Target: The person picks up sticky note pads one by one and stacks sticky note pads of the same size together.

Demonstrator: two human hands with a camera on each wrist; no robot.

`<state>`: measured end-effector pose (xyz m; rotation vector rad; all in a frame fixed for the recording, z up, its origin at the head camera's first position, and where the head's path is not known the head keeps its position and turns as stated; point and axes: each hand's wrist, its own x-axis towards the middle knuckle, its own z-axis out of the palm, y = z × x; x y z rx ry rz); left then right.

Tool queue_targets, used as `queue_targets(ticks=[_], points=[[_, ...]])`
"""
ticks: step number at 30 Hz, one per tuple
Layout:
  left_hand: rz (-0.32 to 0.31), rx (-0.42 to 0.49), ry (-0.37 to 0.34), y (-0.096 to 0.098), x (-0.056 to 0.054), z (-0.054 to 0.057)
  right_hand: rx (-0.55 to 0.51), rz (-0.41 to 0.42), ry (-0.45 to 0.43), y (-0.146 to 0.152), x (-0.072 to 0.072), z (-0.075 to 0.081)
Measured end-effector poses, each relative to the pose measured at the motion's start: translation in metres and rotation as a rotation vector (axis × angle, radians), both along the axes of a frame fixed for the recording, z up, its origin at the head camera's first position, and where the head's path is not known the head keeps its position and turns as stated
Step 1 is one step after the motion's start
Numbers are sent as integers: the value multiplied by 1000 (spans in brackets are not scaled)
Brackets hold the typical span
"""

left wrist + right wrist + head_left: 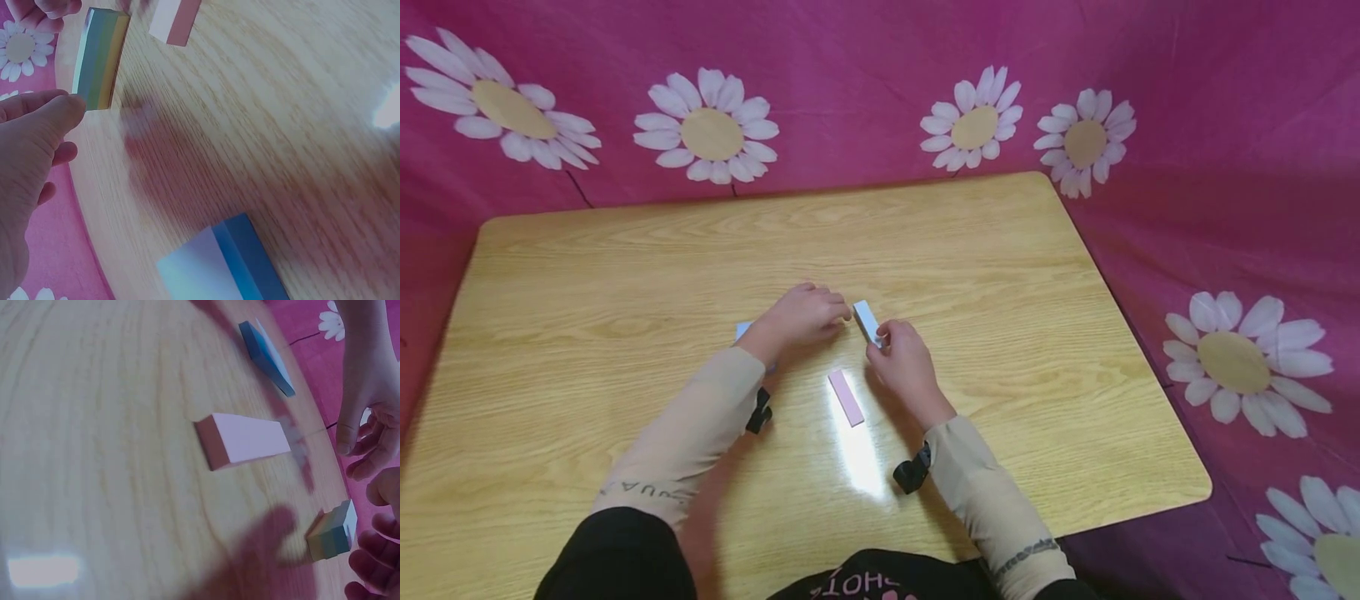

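Observation:
A small oblong block (866, 322) with blue, green and yellow layers lies on the table between the two hands. Beside its far end are the fingertips of my left hand (805, 315), with the thumb tip close to one end of the block (100, 59) in the left wrist view. Over the near end, the loosely bent fingers of my right hand (908, 362) hover; both wrist views show a slight gap there. Closer to the body lies a pink oblong block (846, 398). A blue block (212, 262) sits under the left wrist, mostly hidden in the head view.
The light wooden table (625, 275) has rounded corners. Pink cloth (850, 92) with large white daisies hangs behind it and along the right side. A bright reflection falls on the tabletop near the pink block.

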<state>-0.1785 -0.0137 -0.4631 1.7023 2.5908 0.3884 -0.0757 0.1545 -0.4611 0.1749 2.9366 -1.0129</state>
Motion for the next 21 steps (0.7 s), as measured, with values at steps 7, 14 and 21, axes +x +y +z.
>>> queue_targets(ticks=[7,14,21], points=[[-11,-86,13,0,11,13,6,18,16,-2,9,-3],[-64,-116,-1,-5,20,9,-12,44,-20,-5,16,-5],[-101,-134,8,-8,24,5,-1,68,-42,-6,22,-8]])
